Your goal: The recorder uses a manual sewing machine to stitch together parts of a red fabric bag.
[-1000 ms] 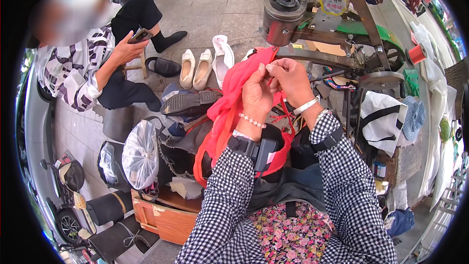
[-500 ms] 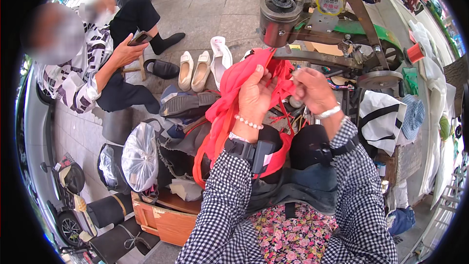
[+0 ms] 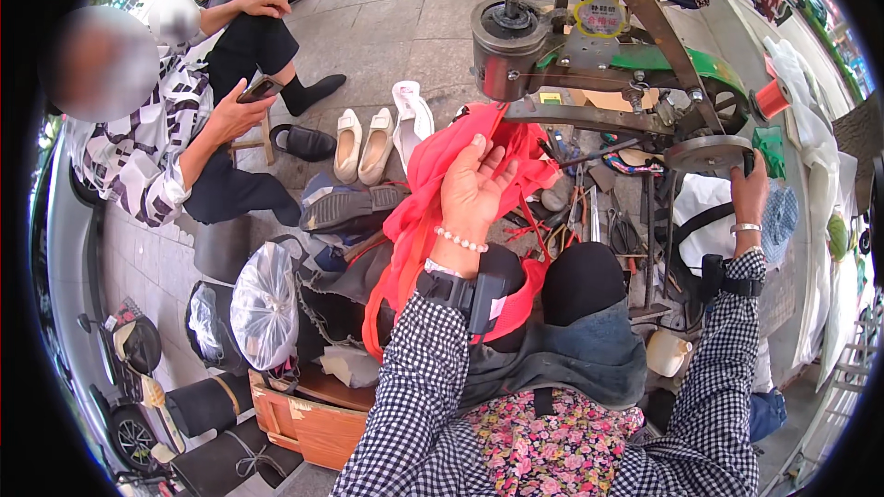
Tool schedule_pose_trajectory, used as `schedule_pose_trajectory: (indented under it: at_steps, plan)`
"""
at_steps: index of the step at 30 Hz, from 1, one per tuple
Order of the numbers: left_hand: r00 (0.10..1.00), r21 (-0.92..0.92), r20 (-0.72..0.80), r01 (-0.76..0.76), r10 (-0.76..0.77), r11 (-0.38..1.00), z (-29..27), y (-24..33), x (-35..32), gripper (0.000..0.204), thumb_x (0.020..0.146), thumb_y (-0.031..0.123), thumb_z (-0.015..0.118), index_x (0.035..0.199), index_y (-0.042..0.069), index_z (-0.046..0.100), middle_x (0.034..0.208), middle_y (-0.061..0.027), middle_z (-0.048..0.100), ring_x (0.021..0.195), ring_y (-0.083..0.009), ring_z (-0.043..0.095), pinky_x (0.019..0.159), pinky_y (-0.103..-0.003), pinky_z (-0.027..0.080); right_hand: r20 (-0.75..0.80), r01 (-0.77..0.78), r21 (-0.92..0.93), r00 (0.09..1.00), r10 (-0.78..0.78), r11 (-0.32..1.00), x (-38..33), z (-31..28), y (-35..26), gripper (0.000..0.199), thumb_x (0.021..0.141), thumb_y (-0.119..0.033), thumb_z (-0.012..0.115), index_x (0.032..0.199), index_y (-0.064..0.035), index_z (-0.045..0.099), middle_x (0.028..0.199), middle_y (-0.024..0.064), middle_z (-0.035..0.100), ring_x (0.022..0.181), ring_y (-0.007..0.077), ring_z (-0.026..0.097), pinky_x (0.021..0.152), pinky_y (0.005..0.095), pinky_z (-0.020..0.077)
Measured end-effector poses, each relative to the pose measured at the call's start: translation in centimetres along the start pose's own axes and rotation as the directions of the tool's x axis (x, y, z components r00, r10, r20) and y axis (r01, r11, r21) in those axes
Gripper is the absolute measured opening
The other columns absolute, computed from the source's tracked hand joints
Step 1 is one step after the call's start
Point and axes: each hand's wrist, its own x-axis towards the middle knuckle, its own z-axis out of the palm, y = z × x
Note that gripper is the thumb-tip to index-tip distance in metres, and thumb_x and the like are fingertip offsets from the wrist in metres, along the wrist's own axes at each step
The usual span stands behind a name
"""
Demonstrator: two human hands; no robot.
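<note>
A shoe-patching sewing machine [image 3: 635,60] stands before me, with a dark cylindrical head and a handwheel [image 3: 709,155] at its right. My right hand [image 3: 750,191] is closed around the wheel's crank handle. A bright red cloth bag with straps [image 3: 419,207] hangs under the machine's head and trails down over my knees. My left hand [image 3: 471,193] lies against it, thumb raised and fingers curled at the cloth just below the head. Where the fingertips meet the fabric is partly hidden.
Scissors [image 3: 624,235] and several hand tools lie below the machine. A red thread spool [image 3: 772,99] sits at its right. Pale flat shoes [image 3: 361,145] stand ahead left, near a seated person holding a phone [image 3: 260,89]. A wooden box [image 3: 313,414] is by my left.
My right hand has left the red bag and moved right to the handwheel's handle. My left hand stays at the bag, its fingers slightly more spread. The seated person's other hand has shifted to the knee.
</note>
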Motion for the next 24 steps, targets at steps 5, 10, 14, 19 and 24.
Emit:
schedule_pose_trajectory:
  at_steps: [5, 10, 14, 19, 24]
  plan:
    - [0.997, -0.036, 0.065, -0.050, 0.052, 0.998, -0.3, 0.3, 0.5, 0.014, 0.071, 0.006, 0.058, 0.082, 0.002, 0.052, 0.084, -0.0083, 0.052, 0.081, -0.0206, 0.050, 0.078, -0.039, 0.041, 0.088, -0.091, 0.057, 0.992, 0.086, 0.994, 0.0, 0.1, -0.7, 0.038, 0.070, -0.011, 0.049, 0.105, 0.0013, 0.046, 0.095, 0.0213, 0.053, 0.087, 0.0346, 0.051, 0.077, 0.0356, 0.0399]
    - [0.991, -0.086, 0.126, -0.039, 0.050, 0.996, -0.7, 0.3, 1.2, 0.012, 0.070, 0.002, 0.056, 0.081, 0.000, 0.051, 0.086, -0.0111, 0.053, 0.085, -0.0232, 0.051, 0.081, -0.038, 0.040, 0.217, -0.175, 0.228, 0.968, 0.126, 0.958, -0.2, 1.1, 3.0, 0.033, 0.071, -0.012, 0.049, 0.100, 0.0020, 0.050, 0.082, 0.0189, 0.057, 0.076, 0.0310, 0.055, 0.069, 0.0325, 0.0419]
    - [0.984, -0.121, 0.163, -0.055, 0.075, 0.991, -0.8, 0.3, 1.2, 0.009, 0.070, 0.002, 0.056, 0.078, 0.001, 0.052, 0.081, -0.0107, 0.054, 0.082, -0.0236, 0.053, 0.081, -0.039, 0.040, 0.520, -0.513, 0.579, 0.831, 0.197, 0.634, -1.5, 5.2, 5.6, 0.018, 0.073, -0.011, 0.047, 0.085, -0.0002, 0.053, 0.066, 0.0088, 0.056, 0.055, 0.0149, 0.052, 0.048, 0.0226, 0.0393]
    - [0.985, -0.110, 0.168, -0.029, 0.048, 0.994, -0.7, 0.3, 1.0, 0.008, 0.070, 0.003, 0.056, 0.077, 0.002, 0.053, 0.079, -0.0094, 0.056, 0.078, -0.0234, 0.054, 0.079, -0.039, 0.041, 0.873, -0.854, 0.280, 0.417, 0.254, 0.439, -6.8, 7.8, -2.1, 0.018, 0.078, -0.018, 0.046, 0.093, -0.0073, 0.044, 0.056, 0.0013, 0.045, 0.041, 0.0104, 0.042, 0.033, 0.0215, 0.0323]
    - [0.992, -0.081, 0.124, -0.017, 0.027, 0.997, -0.6, 0.4, 0.9, 0.009, 0.070, 0.006, 0.057, 0.079, 0.004, 0.054, 0.079, -0.0078, 0.056, 0.078, -0.0224, 0.055, 0.075, -0.039, 0.042, 0.650, -0.619, 0.491, 0.728, 0.216, 0.613, -3.6, 1.6, -6.8, 0.029, 0.076, -0.018, 0.048, 0.096, 0.0020, 0.040, 0.057, 0.0065, 0.050, 0.041, 0.0142, 0.049, 0.037, 0.0272, 0.0411]
